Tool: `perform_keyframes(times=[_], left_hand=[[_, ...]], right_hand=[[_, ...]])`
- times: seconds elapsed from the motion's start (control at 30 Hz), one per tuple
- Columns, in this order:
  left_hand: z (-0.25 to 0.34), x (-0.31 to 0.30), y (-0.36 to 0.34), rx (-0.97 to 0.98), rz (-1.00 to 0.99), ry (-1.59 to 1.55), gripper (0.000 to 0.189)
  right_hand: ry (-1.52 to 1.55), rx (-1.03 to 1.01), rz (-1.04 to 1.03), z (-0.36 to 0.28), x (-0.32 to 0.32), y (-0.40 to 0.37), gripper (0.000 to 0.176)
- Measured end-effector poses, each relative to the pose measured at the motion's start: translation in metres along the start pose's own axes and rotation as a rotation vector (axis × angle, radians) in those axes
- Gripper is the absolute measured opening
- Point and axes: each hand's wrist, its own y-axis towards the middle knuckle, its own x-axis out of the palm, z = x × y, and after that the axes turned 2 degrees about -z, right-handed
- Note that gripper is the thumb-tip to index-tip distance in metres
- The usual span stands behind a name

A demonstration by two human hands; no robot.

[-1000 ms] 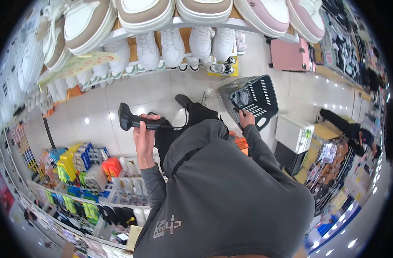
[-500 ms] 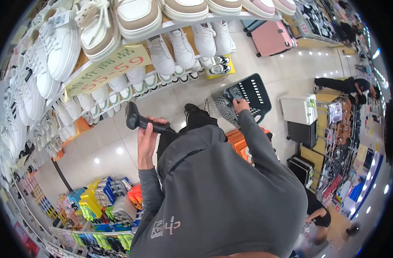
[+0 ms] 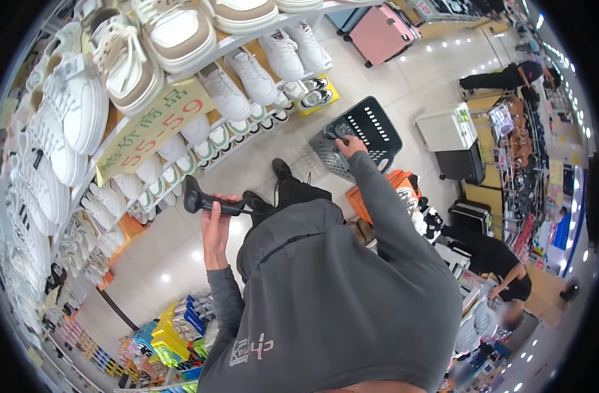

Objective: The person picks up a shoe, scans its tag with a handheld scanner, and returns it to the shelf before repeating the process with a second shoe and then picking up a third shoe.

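My left hand [image 3: 215, 229] is wrapped around the handle of a black handheld barcode scanner [image 3: 196, 196], its head pointing up and away. A cable seems to run from its handle end toward my body. With my right hand [image 3: 352, 148] I grip a dark grey plastic shopping basket [image 3: 378, 128] by its handle. The basket hangs tilted beside my right leg, and slotted holes show in its walls. Its contents are hard to make out. Close beyond the scanner stand rows of white sneakers [image 3: 224, 95] on a shelf.
A yellow price sign [image 3: 156, 128] hangs on the shoe shelf at left. Suitcases, one pink [image 3: 381, 33] and one white [image 3: 447, 128], stand on the tiled floor. Orange boxes [image 3: 394, 187] are close at my right. A person in black [image 3: 502, 262] bends at lower right; another stands farther off.
My view has shifted and turned, and my feet show more clearly. The shelf and suitcases have slid left in view. Both hands keep their holds on scanner and basket.
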Motion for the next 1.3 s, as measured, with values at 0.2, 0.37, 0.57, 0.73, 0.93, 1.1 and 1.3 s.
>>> perform_keyframes(times=[0.2, 0.37, 0.57, 0.73, 0.93, 1.1, 1.3], left_hand=[[0.002, 0.028, 0.020, 0.004, 0.008, 0.048, 0.034], [0.001, 0.044, 0.039, 0.024, 0.004, 0.056, 0.035], [0.005, 0.057, 0.053, 0.025, -0.018, 0.085, 0.034], [0.007, 0.057, 0.059, 0.014, -0.065, 0.091, 0.035], [0.007, 0.051, 0.054, -0.002, -0.072, 0.067, 0.029], [0.010, 0.042, 0.045, 0.003, -0.066, 0.077, 0.033], [0.014, 0.031, 0.031, 0.012, -0.077, 0.046, 0.022]], right_hand=[[0.013, 0.048, 0.081, 0.011, 0.008, -0.016, 0.063], [0.042, 0.006, 0.144, 0.013, 0.016, 0.000, 0.052], [0.113, -0.135, 0.199, 0.006, 0.030, 0.011, 0.048], [0.125, -0.180, 0.215, -0.010, 0.041, -0.012, 0.048], [0.118, -0.151, 0.143, -0.024, 0.057, -0.048, 0.048], [0.111, -0.141, 0.060, -0.032, 0.065, -0.062, 0.050], [0.112, -0.174, 0.101, -0.044, 0.073, -0.077, 0.049]])
